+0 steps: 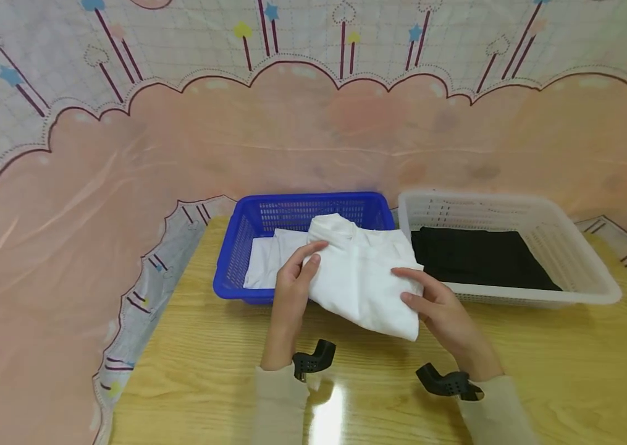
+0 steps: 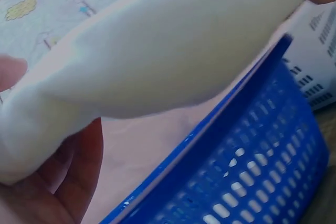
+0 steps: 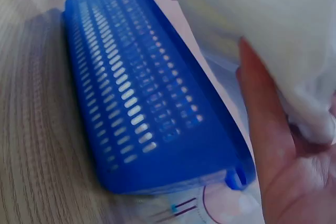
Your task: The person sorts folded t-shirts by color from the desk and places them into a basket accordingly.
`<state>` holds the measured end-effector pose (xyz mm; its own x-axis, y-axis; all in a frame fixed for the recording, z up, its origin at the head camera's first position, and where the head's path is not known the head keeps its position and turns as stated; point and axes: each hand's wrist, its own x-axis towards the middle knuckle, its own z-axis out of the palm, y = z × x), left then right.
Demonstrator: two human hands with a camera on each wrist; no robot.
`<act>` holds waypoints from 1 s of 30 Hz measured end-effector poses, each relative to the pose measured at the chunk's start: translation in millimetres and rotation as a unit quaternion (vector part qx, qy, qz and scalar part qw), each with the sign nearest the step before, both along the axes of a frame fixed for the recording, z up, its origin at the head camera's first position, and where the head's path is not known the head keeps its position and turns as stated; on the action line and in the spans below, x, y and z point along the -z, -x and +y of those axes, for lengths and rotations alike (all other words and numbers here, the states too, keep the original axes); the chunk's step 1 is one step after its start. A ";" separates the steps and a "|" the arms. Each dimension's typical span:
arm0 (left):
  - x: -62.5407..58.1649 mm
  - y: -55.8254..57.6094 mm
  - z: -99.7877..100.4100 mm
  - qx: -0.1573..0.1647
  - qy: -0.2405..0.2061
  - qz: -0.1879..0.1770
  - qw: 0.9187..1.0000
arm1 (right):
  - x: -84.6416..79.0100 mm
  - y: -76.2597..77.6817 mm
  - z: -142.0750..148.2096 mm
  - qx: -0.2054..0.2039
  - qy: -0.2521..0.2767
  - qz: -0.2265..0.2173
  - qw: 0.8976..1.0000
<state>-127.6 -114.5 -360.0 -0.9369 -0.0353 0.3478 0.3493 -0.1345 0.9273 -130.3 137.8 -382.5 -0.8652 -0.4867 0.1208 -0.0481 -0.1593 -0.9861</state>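
Note:
A folded white garment (image 1: 366,281) with a collar-like edge at its top hangs between both hands, over the front rim of the blue basket (image 1: 235,293). My left hand (image 1: 293,281) pinches its left edge, thumb on the near face. At the opposite edge, my right hand (image 1: 438,306) grips the cloth between thumb and fingers. Inside the blue basket, white folded cloth (image 1: 262,262) lies at the left, partly covered by the raised garment. From the left wrist view, the garment (image 2: 157,45) sags in a soft fold above the basket rim.
To the right of the blue basket stands a white basket (image 1: 591,272) with folded black cloth (image 1: 480,256) in it. Both sit toward the back of a wooden table (image 1: 207,371). Behind them hangs a pink patterned curtain (image 1: 291,136), which also drops past the table's left edge.

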 end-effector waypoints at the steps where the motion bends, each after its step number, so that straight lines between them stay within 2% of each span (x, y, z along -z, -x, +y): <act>1: -2.8 -1.1 -1.8 -0.002 0.002 -0.002 1.000 | -0.6 0.4 -2.6 -0.001 -0.014 0.001 1.000; 4: -7.0 -2.0 -6.0 -0.005 0.005 -0.003 1.000 | -2.9 2.7 -8.5 0.006 -0.026 -0.002 1.000; 12: -12.6 -2.2 -11.2 -0.012 -0.004 0.013 1.000 | -8.2 9.3 -16.3 0.013 0.020 -0.010 1.000; 15: -13.4 -0.7 -12.3 -0.013 -0.003 0.016 1.000 | -7.4 12.1 -18.8 0.037 0.040 -0.015 0.998; 18: -14.5 1.7 -15.0 -0.009 -0.007 0.020 1.000 | -7.7 15.9 -23.3 0.078 0.062 -0.033 0.995; 23: -8.7 10.3 -17.7 0.004 -0.004 0.019 1.000 | -9.6 24.1 -29.3 0.123 0.115 -0.043 0.985; 27: -6.0 15.3 -18.9 0.017 0.020 0.015 1.000 | -10.4 29.0 -31.0 0.123 0.131 -0.023 0.983; 30: -8.3 13.3 -22.7 0.015 0.041 0.003 0.999 | -10.2 29.6 -32.4 0.094 0.111 -0.008 0.989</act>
